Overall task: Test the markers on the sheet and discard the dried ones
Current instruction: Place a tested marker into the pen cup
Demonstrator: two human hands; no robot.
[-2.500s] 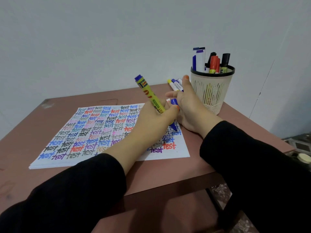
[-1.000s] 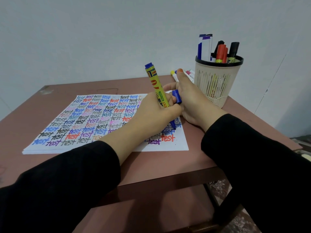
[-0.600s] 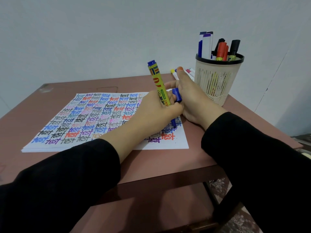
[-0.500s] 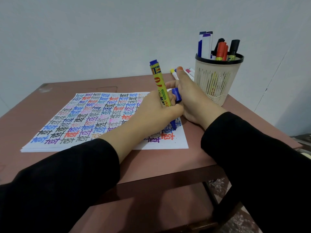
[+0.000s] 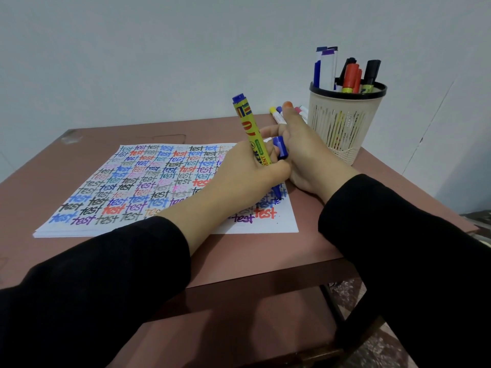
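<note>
Brown table: left hand grips yellow marker, tip on sheet; right hand pinches blue cap.

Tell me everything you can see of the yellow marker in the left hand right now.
The yellow marker has a plastic-looking yellow barrel with red and green printing, a blue plug on top and a blue nib section below. It is uncapped; the right hand holds the blue cap. The left hand grips its lower barrel. It stands steeply tilted, top leaning left, tip down on the sheet among blue writing.
</note>
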